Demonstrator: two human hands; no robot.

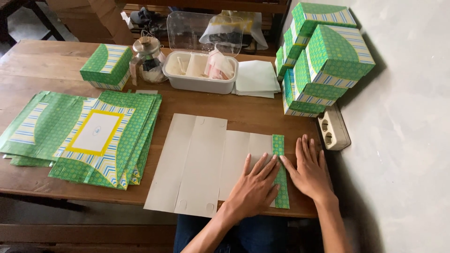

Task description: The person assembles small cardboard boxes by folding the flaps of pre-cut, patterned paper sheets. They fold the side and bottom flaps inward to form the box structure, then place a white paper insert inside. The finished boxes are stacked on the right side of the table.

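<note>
While we pressed the narrow green flap (280,173) over onto the plain inner face of the flat box blank (201,164), both our hands lay flat and spread, gripping nothing. Our left hand (255,187) rested palm-down on the pale card just beside the flap, fingertips touching its edge; our right hand (309,171) lay on the wooden table (56,61) at the flap's other side, fingers touching it too. The blank sat printed side down near the front edge of the table, the flap at its right end. To do this fold well, we judged, the left hand should pin the card so it could not slide, while the right ran firmly along the whole crease, end to end, keeping it straight. A stack of unfolded printed blanks (93,136) waited well apart at the left, finished green boxes (323,61) were piled by the wall, and a white tray (199,75) stood behind.
</note>
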